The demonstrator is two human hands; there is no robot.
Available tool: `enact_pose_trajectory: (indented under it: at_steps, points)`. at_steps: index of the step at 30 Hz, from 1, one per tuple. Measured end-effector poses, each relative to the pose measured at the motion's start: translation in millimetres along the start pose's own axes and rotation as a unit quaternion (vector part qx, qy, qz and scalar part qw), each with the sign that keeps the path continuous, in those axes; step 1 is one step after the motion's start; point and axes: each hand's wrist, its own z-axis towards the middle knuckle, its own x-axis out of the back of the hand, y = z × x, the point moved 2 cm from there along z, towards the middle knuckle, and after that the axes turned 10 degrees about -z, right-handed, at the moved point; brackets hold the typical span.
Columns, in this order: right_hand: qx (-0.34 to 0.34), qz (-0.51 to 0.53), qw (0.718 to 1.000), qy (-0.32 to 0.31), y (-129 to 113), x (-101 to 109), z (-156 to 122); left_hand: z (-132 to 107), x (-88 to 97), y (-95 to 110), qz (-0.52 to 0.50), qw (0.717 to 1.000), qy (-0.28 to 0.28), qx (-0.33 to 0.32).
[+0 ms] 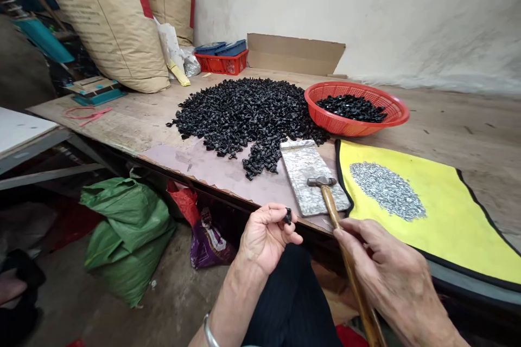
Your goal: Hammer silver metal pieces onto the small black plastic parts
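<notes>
Between the thumb and fingers of my left hand [266,236] is a small black plastic part [288,216], held just off the table's front edge. My right hand [386,268] is closed on the wooden handle of a hammer [331,203]. The hammer's head lies over a worn metal plate [299,165] at the table edge. Behind the plate spreads a large heap of similar black parts [244,111]. To the right, a pile of small shiny metal pieces [386,190] rests on a yellow cloth [448,195] with black edging.
A red plastic basket [358,129] holding black parts stands behind the cloth. Farther back are a red crate [222,63], a cardboard piece [295,54] and large paper sacks [101,16]. Below the table sit a green sack [126,233] and a purple bag [209,244].
</notes>
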Motion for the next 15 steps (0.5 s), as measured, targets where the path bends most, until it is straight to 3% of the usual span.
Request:
enact_pose_trajectory:
  at_steps: [4, 8, 13, 15]
  points:
    - [-0.049, 0.187, 0.980, -0.052, -14.7, 2.7, -2.0, -4.9, -4.2, -6.8, 0.038, 0.999, -0.019, 0.012]
    - [-0.060, 0.299, 0.946, -0.105, -29.8, 3.5, -5.6, -17.4, -6.5, -18.4, 0.133, 0.991, -0.021, 0.010]
    - [0.048, 0.252, 0.959, -0.123, -31.1, 0.2, -14.4, -29.2, -0.2, -31.0, 0.168, 0.984, -0.018, 0.061]
    - [0.054, 0.229, 0.962, -0.136, -27.3, -1.4, -20.3, -31.3, 1.6, -32.9, 0.161, 0.983, -0.022, 0.083]
